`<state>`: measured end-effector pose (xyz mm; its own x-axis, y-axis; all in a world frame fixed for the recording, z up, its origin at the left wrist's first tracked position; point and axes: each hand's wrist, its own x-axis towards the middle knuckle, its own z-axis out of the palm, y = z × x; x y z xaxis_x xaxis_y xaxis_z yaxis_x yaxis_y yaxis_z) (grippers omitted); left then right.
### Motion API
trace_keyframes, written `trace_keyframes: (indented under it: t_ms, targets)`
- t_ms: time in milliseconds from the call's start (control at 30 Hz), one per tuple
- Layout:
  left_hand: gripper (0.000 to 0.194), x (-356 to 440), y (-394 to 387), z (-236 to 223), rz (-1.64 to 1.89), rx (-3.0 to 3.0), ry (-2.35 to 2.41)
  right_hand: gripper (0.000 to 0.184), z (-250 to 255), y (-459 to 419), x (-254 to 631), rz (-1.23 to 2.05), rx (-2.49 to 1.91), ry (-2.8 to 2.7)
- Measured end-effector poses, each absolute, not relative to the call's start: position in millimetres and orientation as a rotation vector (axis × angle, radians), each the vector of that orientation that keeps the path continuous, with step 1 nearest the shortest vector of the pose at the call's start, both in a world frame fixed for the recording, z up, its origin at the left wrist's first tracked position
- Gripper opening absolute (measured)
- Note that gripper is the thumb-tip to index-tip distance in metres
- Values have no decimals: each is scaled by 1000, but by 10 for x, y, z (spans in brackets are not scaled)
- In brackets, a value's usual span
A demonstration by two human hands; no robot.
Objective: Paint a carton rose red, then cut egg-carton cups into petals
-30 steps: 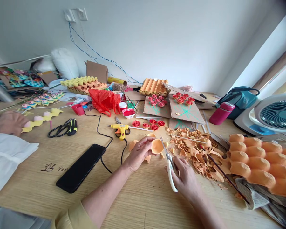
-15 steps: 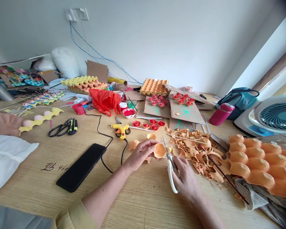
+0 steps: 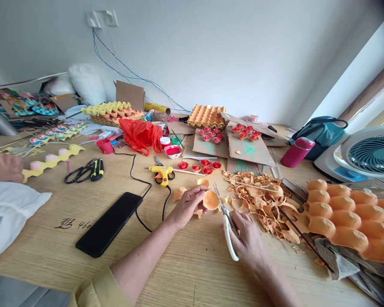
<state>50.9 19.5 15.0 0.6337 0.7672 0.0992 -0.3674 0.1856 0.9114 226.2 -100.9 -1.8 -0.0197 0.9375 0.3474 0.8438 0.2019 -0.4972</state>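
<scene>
The orange cup (image 3: 211, 200) is small and round, like a shallow bowl, with smooth inside and slightly uneven rim. It is above the bench (image 3: 185, 264), near the pile of orange scraps (image 3: 265, 204). My left hand (image 3: 189, 206) comes from the lower left and its fingers pinch the cup at its left side. My right hand (image 3: 245, 236) is closed around the white handles of the scissors (image 3: 228, 228), whose blades point upward beside the rim.
</scene>
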Motion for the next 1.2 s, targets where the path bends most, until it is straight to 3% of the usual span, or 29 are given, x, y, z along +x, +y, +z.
trace_keyframes:
  t_ms: [500, 1200]
  targets:
    - [33, 456, 154, 288, 804, 1482, 481, 22, -50, -982, 2280, 144, -1638, -1915]
    - [36, 486, 204, 126, 805, 1173, 410, 29, -83, -990, 2256, 213, -1685, -1825]
